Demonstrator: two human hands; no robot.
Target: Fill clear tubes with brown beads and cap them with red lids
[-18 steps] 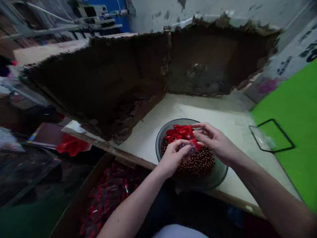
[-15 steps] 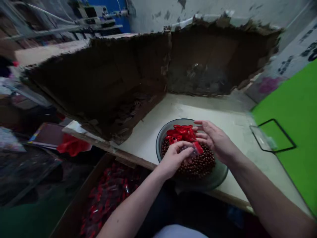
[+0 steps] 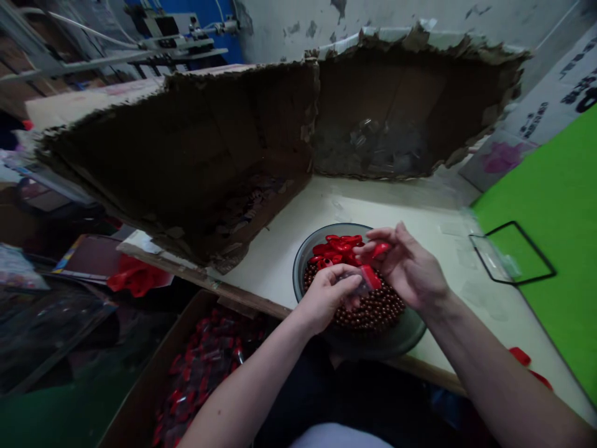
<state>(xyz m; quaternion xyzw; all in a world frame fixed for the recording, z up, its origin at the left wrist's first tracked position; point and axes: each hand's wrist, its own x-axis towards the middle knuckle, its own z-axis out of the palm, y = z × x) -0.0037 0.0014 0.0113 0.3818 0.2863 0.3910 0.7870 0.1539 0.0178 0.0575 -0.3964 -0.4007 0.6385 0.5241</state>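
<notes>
My left hand (image 3: 329,295) is closed around a small clear plastic container with a red end (image 3: 370,278), tilted above the bowl. Just to its right, my right hand (image 3: 410,264) pinches a small red plastic piece (image 3: 380,250) in its fingertips, palm turned inward. Below both hands stands a round grey bowl (image 3: 298,274). Brown beads (image 3: 373,314) fill much of it, and a heap of red plastic pieces (image 3: 338,249) lies at its far side. My fingers hide part of the container.
Two cardboard boxes with torn edges stand behind: one with flat pieces (image 3: 254,202), another with clear plastic parts (image 3: 387,143). A carton of red-and-clear items (image 3: 205,367) sits lower left. At right are a green panel (image 3: 555,211), a black wire frame (image 3: 536,249) and red pieces (image 3: 520,356).
My right hand has lifted slightly away from the red heap and now has a red piece in its fingers. My left hand stays nearly in place with the container.
</notes>
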